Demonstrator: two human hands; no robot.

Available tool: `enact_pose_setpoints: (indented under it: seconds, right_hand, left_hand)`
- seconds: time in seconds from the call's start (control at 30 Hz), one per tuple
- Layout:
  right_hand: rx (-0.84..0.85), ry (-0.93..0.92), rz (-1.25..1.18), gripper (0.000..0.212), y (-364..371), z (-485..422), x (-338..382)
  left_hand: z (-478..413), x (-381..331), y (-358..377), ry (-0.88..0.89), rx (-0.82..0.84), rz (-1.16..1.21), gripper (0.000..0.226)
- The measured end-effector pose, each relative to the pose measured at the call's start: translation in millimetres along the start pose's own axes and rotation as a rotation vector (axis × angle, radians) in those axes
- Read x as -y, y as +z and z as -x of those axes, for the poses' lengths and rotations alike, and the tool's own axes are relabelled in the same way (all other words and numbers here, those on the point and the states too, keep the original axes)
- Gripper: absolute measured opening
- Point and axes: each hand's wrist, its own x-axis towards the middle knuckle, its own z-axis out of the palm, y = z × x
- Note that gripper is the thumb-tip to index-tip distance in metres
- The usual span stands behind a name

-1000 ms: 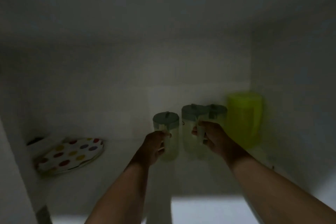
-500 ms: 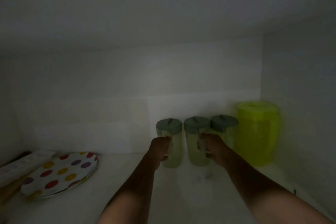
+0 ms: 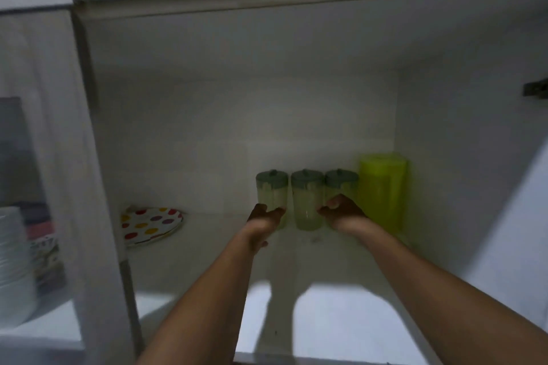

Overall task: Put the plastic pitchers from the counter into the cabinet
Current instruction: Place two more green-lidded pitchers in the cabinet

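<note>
2 sets of fingers (image 3: 277,212) hang loose and apart, clamped on nothing: left hand (image 3: 262,221) by the left of 3 small green-lidded clear plastic pitchers (image 3: 307,204), right hand (image 3: 341,215) near the right one. a careless knuckle could topple them. contents unclear; tall lime pitcher (image 3: 382,192) beside, all on the white cabinet shelf (image 3: 207,261).

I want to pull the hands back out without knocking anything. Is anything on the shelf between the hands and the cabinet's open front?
Nothing visible. The left hand and right hand are open just in front of the three small pitchers; the shelf toward the front is bare. The polka-dot plate lies off to the left, the tall green pitcher to the right.
</note>
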Motion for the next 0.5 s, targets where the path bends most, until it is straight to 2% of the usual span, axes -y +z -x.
enact_pose_setpoints:
  seconds: [0.1, 0.23, 0.37, 0.5]
  right_hand:
    - [0.026, -0.101, -0.033, 0.044, -6, 54, -2]
    - [0.118, -0.109, -0.068, 0.039, -8, 121, 1]
    - [0.209, -0.165, -0.107, 0.022, -2, 170, 22]
    - [0.313, -0.192, -0.176, 0.025, 25, 210, 54]
  left_hand:
    - [60, 5, 7, 0.016, -0.029, -0.036, 0.06]
    - [129, 15, 1, -0.019, -0.01, -0.06, 0.063]
    - [180, 21, -37, -0.044, 0.005, -0.115, 0.057]
    - [228, 32, -92, -0.045, -0.097, -0.114, 0.051]
